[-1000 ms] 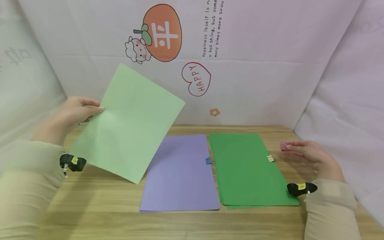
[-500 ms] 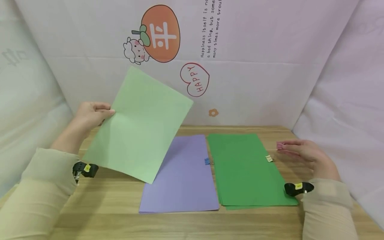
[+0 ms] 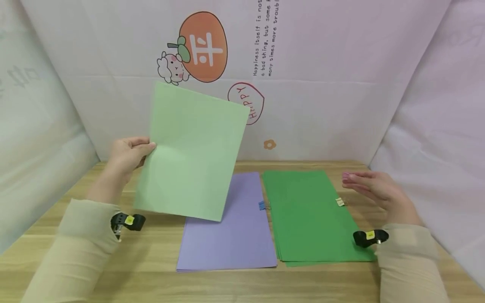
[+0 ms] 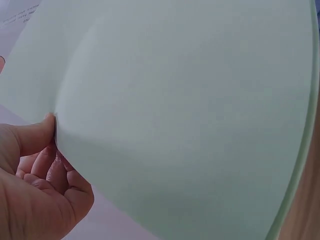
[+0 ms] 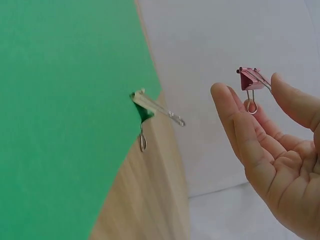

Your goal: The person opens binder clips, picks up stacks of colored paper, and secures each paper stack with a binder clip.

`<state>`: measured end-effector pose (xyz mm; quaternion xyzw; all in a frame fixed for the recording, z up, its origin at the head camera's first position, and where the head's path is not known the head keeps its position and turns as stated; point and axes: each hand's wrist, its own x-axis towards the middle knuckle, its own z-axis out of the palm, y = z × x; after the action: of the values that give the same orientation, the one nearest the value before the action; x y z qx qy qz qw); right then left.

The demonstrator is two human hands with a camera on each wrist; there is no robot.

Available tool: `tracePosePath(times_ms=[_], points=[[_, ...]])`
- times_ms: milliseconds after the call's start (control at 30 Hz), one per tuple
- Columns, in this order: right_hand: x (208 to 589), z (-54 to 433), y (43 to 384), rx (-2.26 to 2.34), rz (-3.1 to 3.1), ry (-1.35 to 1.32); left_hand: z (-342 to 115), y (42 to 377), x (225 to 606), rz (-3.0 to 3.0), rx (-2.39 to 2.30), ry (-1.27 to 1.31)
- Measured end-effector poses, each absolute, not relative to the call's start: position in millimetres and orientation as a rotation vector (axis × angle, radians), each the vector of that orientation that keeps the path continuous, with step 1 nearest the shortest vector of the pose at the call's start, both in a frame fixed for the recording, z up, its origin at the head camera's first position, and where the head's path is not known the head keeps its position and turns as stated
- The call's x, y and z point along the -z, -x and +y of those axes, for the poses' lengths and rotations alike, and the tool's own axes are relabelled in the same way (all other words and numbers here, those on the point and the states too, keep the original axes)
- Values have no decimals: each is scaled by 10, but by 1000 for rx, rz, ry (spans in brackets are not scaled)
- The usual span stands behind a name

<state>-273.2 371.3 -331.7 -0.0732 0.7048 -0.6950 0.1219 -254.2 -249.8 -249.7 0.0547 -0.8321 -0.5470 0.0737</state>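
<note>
My left hand [image 3: 129,153] pinches the left edge of light green paper [image 3: 195,151], raised and tilted above the table. In the left wrist view the thumb presses on its near face, the fingers lie behind, and a layered edge shows at the right. A pink binder clip [image 5: 252,80] is held by its wire handles between the thumb and fingers of my right hand [image 3: 379,189], to the right of the green paper stack [image 3: 314,219]. A cream binder clip [image 5: 142,102] grips that stack's right edge. The light green paper covers part of the purple paper stack [image 3: 231,244].
A blue binder clip [image 3: 262,205] sits on the purple stack's right edge. Both stacks lie side by side on the wooden table [image 3: 227,288]. White printed cloth [image 3: 322,105] stands behind the table and along both sides.
My left hand has moved right with the light green paper, which now stands more upright and overlaps the purple stack. My right hand has shifted slightly left, with the pink binder clip.
</note>
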Motion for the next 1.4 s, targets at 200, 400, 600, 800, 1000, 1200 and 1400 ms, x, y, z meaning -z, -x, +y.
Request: tracePosePath(times_ms=[200,400,600,800,1000,1200,1400], points=[[3236,3560,2741,1953,2176,230,-2320,2547,2616,-2416,1781,-117],[3135,3436,2752,1983,2195,247,-2151,2525,2750,-2265,1986,-133],[3001,3261,2722,1981,2205,295,-2001,2515,2866,-2223,2027,-175],[2900,3108,2678,2012,2181,393,-1814,2536,2894,-2211,2039,-164],[2813,2919,2616,2059,2121,448,-1608,2563,2845,-2221,2010,-201],[2773,2671,2587,2060,2100,480,-1462,2556,2825,-2165,2018,-117],[2798,2465,2571,2038,2116,511,-1413,2539,2825,-2140,2037,-136]])
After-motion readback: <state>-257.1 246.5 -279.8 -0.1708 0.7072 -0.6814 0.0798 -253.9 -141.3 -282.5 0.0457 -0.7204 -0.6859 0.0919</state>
